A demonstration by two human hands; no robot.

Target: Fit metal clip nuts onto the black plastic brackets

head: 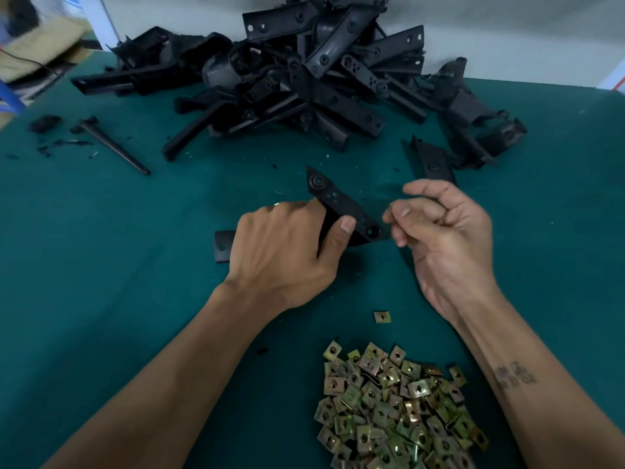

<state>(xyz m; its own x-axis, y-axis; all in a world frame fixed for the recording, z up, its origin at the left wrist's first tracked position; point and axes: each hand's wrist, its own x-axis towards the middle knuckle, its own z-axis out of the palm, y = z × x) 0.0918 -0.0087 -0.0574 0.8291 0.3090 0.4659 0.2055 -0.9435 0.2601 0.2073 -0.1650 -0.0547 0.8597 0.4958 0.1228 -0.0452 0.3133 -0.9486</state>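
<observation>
My left hand (pixel 287 245) grips a black plastic bracket (pixel 341 204) above the green table, thumb over its flat face, the holed end pointing right. My right hand (pixel 443 231) hovers just right of that end with fingers curled; I cannot see a clip nut between them. A heap of brass-coloured metal clip nuts (pixel 392 407) lies near the table's front, between my forearms. One loose clip nut (pixel 382 317) lies apart, above the heap.
A big pile of black brackets (pixel 304 72) fills the back of the green table (pixel 101 248). A black tapered rod (pixel 115 147) and black scraps lie at the left. Another bracket (pixel 434 164) lies behind my right hand.
</observation>
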